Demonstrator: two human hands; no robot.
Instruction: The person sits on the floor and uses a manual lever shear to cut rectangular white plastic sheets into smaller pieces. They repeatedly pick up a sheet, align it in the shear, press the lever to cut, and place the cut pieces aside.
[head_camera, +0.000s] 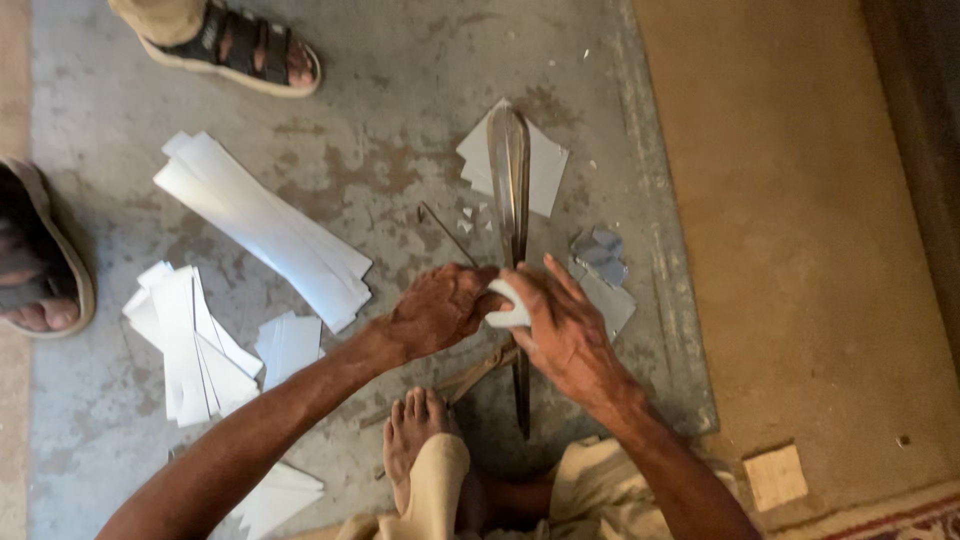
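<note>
Both hands, left hand (437, 310) and right hand (560, 325), are closed on a white piece (508, 305) beside the upright blade (510, 190), above a worn concrete floor (400, 150) strewn with white strips (265, 230).

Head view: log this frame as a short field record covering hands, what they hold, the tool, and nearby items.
left hand: closed on white piece
right hand: gripping the same white piece
tool: long upright metal blade, beside the hands
paper: white strips and cut stacks to the left
surface: worn concrete floor
others: sandalled foot at top edge
</note>
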